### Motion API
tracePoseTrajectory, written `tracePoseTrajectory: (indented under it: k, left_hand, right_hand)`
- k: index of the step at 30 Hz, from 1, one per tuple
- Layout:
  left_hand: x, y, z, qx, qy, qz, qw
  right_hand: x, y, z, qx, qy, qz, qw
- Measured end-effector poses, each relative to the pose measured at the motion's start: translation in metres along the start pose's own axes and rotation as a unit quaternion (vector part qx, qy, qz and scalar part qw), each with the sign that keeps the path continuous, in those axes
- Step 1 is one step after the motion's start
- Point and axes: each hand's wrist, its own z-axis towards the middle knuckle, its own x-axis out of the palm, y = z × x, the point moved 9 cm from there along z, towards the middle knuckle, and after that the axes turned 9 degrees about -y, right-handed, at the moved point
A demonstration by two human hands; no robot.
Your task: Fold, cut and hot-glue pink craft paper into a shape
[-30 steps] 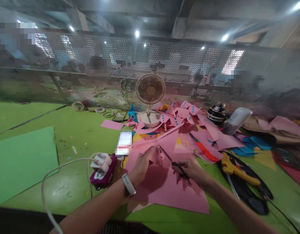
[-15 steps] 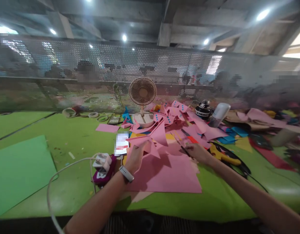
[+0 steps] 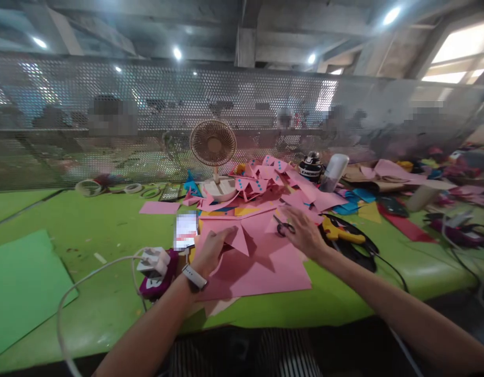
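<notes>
My left hand, with a pale watch band on its wrist, is closed on a folded pink paper piece with pointed edges. That piece lies over a larger pink sheet. My right hand is over the right side of the sheet, its fingers stretched out. Small dark-handled scissors lie beside its thumb, blades pointing up and left. Whether the hand touches the handles is hard to see.
A phone and a purple power strip with white plugs stand left. A yellow-handled tool lies right. Behind are a fan, pink cut pieces and a bottle. A green sheet lies far left.
My right hand has opened from its closed grip on the dark scissors, its fingers now extended. The pink paper piece in my left hand lies lower and flatter. The view has turned right.
</notes>
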Motion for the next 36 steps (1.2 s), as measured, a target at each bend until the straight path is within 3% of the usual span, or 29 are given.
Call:
tracePoseTrajectory:
  k: [3, 7, 10, 15, 20, 24, 26, 27, 29, 32, 34, 36]
  left_hand:
    - [0.009, 0.007, -0.006, -0.031, 0.017, -0.016, 0.999]
    - [0.02, 0.014, -0.013, -0.065, 0.046, -0.027, 0.996]
    - [0.023, 0.015, -0.016, -0.084, 0.059, -0.025, 0.994]
    - [0.025, 0.022, -0.03, -0.119, 0.112, -0.002, 0.987]
    - [0.013, 0.035, -0.047, -0.131, 0.152, 0.06, 0.978]
    - [0.003, 0.035, -0.063, -0.12, 0.204, 0.144, 0.961]
    - [0.006, 0.027, -0.072, -0.088, 0.24, 0.197, 0.946]
    - [0.011, 0.017, -0.076, -0.031, 0.256, 0.233, 0.938]
    - [0.02, -0.012, -0.08, 0.125, 0.242, 0.274, 0.922]
    - [0.039, -0.045, -0.088, 0.347, 0.226, 0.338, 0.845]
    - [0.047, -0.047, -0.082, 0.396, 0.229, 0.381, 0.803]
    - [0.05, -0.039, -0.067, 0.381, 0.252, 0.405, 0.792]
  right_hand:
    - [0.015, 0.047, -0.017, -0.151, 0.021, -0.059, 0.987]
    - [0.018, 0.07, -0.025, -0.2, 0.012, -0.077, 0.977]
    - [0.018, 0.071, -0.024, -0.205, 0.022, -0.055, 0.977]
    - [0.03, 0.055, -0.027, -0.15, 0.076, -0.005, 0.986]
    - [0.043, 0.055, -0.039, -0.141, 0.131, 0.022, 0.981]
    - [0.043, 0.057, -0.043, -0.156, 0.129, 0.016, 0.979]
    - [0.042, 0.059, -0.044, -0.169, 0.122, 0.018, 0.978]
    - [0.042, 0.059, -0.045, -0.171, 0.118, 0.021, 0.978]
    - [0.041, 0.059, -0.045, -0.172, 0.111, 0.035, 0.978]
    - [0.041, 0.058, -0.042, -0.164, 0.105, 0.049, 0.98]
    - [0.041, 0.058, -0.04, -0.159, 0.106, 0.048, 0.98]
    - [0.042, 0.059, -0.037, -0.15, 0.11, 0.042, 0.982]
